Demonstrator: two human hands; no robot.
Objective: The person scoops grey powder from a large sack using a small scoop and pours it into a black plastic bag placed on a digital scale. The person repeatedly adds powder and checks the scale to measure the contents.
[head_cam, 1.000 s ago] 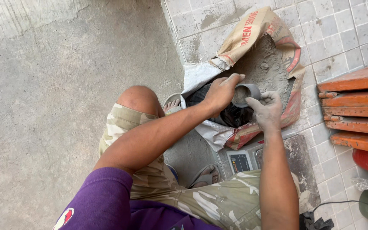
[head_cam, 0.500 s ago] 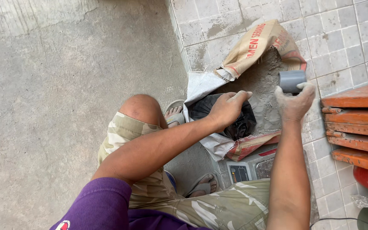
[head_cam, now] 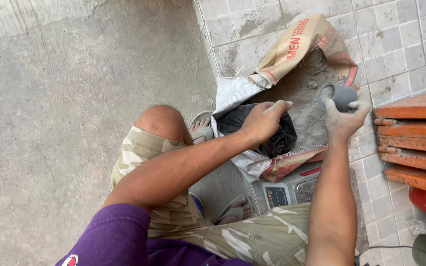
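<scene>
To the far left of my hands lay a bare concrete floor [head_cam: 65, 123]. My bent knee [head_cam: 161, 120] sat just left of my left hand, with my sandalled foot [head_cam: 200, 129] between knee and sack.

My left hand [head_cam: 262, 120] was closed on the rim of a black plastic bag [head_cam: 277, 140], fingers curled over its upper edge, holding it against the open sack. The bag rested inside the mouth of the cement sack [head_cam: 297, 47], below and to the right of that hand.

Grey cement powder [head_cam: 306, 93] filled the sack between my two hands.

My right hand [head_cam: 343, 120], coated in grey dust, was clamped around a small grey cup [head_cam: 340, 96], gripped from below with its open end tilted toward the powder. The cup sat just above the powder, at the sack's right edge, well apart from the black bag.

Below my hands, a small scale [head_cam: 292, 189] lay partly under the sack. Right of my right hand stood stacked orange planks [head_cam: 412, 143] on the tiled floor [head_cam: 395, 44].
</scene>
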